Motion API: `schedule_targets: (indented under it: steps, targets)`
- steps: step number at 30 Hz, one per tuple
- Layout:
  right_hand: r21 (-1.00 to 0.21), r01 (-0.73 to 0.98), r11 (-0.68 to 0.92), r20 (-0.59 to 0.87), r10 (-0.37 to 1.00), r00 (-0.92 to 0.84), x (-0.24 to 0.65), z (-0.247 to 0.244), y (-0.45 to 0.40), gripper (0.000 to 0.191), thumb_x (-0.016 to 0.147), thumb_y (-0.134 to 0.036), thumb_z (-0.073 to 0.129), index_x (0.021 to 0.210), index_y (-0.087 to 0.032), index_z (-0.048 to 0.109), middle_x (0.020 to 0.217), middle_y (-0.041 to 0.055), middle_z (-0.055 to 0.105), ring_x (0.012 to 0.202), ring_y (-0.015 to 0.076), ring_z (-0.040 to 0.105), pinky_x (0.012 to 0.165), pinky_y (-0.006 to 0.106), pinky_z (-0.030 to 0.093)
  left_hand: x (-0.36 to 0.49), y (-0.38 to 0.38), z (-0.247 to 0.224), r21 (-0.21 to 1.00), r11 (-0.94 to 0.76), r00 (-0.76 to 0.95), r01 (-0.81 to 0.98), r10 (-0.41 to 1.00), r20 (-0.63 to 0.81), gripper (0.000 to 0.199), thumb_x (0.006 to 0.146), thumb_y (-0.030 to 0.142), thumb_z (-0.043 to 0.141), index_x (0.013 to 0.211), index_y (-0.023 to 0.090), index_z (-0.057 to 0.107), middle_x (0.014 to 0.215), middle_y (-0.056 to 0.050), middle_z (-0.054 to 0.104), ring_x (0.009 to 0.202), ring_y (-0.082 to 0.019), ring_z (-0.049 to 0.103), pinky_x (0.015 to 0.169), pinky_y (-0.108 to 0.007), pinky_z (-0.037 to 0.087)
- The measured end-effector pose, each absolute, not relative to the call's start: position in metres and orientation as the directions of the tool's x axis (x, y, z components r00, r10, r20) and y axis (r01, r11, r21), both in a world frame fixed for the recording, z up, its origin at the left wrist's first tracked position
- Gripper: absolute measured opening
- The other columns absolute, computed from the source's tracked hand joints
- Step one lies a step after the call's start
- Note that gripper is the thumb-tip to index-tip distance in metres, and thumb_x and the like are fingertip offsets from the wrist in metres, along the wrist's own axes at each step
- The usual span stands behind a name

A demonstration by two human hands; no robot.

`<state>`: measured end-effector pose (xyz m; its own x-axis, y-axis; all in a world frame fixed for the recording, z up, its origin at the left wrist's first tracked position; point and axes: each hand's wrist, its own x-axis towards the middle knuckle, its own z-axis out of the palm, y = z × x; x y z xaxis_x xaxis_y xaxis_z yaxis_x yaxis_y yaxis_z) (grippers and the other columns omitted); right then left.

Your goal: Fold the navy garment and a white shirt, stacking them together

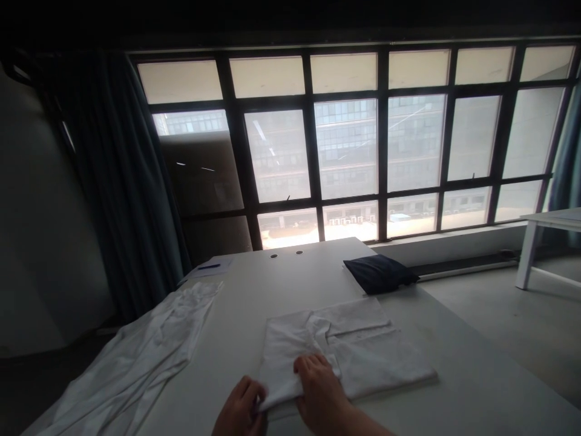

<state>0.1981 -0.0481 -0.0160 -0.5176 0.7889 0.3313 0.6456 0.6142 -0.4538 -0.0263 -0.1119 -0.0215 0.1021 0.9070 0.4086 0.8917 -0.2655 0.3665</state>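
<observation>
White folded fabric garment (367, 354) lies on the white worktop (281, 278), long axis running rightward from the left hand (242, 404), which pinches its corner (the right hand (318, 384), nearer its middle, grasps it).

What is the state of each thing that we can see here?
White cloth garment in the middle: partly folded
Left hand: closed on the garment's near corner
Right hand: bent over the garment
Long white cloth at left: spread, wrinkled
Dark navy cloth piece: lying flat
Dark blue fabric curtains: gathered aside
</observation>
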Motion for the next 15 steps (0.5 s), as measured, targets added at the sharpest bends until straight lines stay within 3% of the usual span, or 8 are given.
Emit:
schedule_targets:
  steps: [3,7,11,15]
  targets:
    - [-0.279,0.684,0.674,0.313,0.737,-0.599,0.207,0.001,-0.046,0.022,0.074,-0.017,0.059,0.096,-0.02,0.061,0.109,0.0098,0.065,0.104,0.0277,0.055,0.097,0.043,0.038,-0.032,-0.109,-0.028,0.39,-0.27,0.106,0.88,0.914,0.392,0.027,0.067,0.001,0.05,0.081,0.024,0.056,0.087,0.0,0.059,0.082,-0.019,0.06,0.076,-0.026,0.047]
    - [-0.129,0.623,0.771,0.237,0.635,-0.736,0.215,0.004,-0.04,0.032,0.066,-0.012,0.061,0.097,-0.02,0.061,0.103,0.0099,0.066,0.099,0.027,0.057,0.092,0.041,0.041,-0.039,-0.107,-0.034,0.387,-0.293,0.144,0.874,0.918,0.369,0.028,0.067,-0.001,0.048,0.078,0.024,0.055,0.086,-0.001,0.061,0.083,-0.02,0.059,0.077,-0.027,0.045]
    - [-0.14,0.599,0.789,0.152,0.615,-0.774,0.213,-0.016,-0.037,0.031,0.064,-0.015,0.065,0.094,-0.02,0.061,0.1,0.0082,0.067,0.093,0.0245,0.059,0.084,0.035,0.043,-0.041,-0.111,-0.027,0.352,-0.289,0.16,0.89,0.922,0.352,0.026,0.07,0.0,0.049,0.077,0.024,0.057,0.087,-0.002,0.062,0.084,-0.02,0.059,0.079,-0.028,0.045]
    - [-0.255,0.59,0.766,0.205,0.639,-0.741,0.215,-0.024,-0.03,0.023,0.073,-0.014,0.059,0.094,-0.022,0.061,0.1,0.0039,0.068,0.093,0.0205,0.059,0.084,0.031,0.041,-0.044,-0.112,-0.017,0.311,-0.282,0.154,0.908,0.913,0.378,0.023,0.076,0.004,0.051,0.08,0.024,0.061,0.091,-0.003,0.064,0.088,-0.021,0.059,0.082,-0.029,0.045]
